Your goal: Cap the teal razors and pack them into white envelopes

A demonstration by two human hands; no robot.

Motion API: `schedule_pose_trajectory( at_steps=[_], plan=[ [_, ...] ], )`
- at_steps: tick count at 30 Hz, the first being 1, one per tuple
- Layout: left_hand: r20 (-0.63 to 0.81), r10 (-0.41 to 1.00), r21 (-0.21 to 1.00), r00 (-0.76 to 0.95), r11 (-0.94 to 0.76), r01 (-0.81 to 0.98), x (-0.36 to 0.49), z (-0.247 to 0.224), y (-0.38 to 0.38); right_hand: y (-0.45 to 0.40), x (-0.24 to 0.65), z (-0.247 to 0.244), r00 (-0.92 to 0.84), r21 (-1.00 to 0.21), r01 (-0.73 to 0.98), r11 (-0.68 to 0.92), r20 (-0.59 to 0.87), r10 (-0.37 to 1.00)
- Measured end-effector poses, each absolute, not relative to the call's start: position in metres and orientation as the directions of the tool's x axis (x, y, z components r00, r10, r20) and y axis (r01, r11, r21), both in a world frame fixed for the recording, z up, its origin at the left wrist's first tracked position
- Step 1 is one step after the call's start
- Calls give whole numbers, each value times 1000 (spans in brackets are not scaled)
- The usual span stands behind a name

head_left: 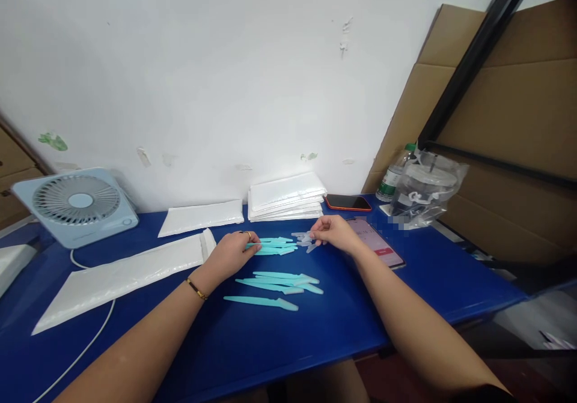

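Observation:
My left hand (234, 250) has thumb and fingers closed on the handle end of a teal eyebrow razor (274, 247) in a small group lying on the blue table. My right hand (336, 233) pinches a small clear plastic cap, mostly hidden by the fingertips. Right beside those fingertips lies a little heap of clear caps (303, 239), near the blade ends of the razors. Closer to me, several more teal eyebrow razors (274, 282) are spread out, and a single razor (261, 302) lies apart in front of them.
White padded envelopes are stacked (288, 196) by the wall, with another envelope (202, 215) beside them and a long one (121, 277) at left. A fan (81, 202) stands far left. Two phones (348, 202) (383, 244), a bottle (392, 178) and a bagged cup (426, 190) are at right.

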State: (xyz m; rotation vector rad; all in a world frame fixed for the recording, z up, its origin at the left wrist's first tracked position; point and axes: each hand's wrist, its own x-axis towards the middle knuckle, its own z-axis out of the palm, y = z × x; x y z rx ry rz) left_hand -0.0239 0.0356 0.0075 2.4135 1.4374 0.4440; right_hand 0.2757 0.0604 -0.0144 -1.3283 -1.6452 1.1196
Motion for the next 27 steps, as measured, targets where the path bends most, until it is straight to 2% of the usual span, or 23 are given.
schedule_pose_trajectory(
  at_steps=[3,6,9,11,16,22,27],
  plan=[
    [175,873,297,456,-488,820,-19,8,31,60,272,-17,-183,-840,519,159,73,980],
    [218,838,285,501,-546,788,-16,12,26,54,271,-10,-204,-767,604,217,115,972],
    [94,743,373,663,-644,668,-12,15,18,45,270,1,-310,-777,571,264,94,946],
    [21,697,419,717,-657,627,-9,15,14,39,269,7,-428,-810,521,270,26,904],
    [-70,750,443,657,-567,694,-2,12,11,29,263,16,-630,-820,499,280,-121,767],
    [-15,801,449,599,-530,720,0,12,15,29,256,11,-631,-827,483,288,-100,770],
    [111,845,313,523,-529,789,-8,12,27,40,263,4,-482,-802,527,280,-11,876]
  ],
)
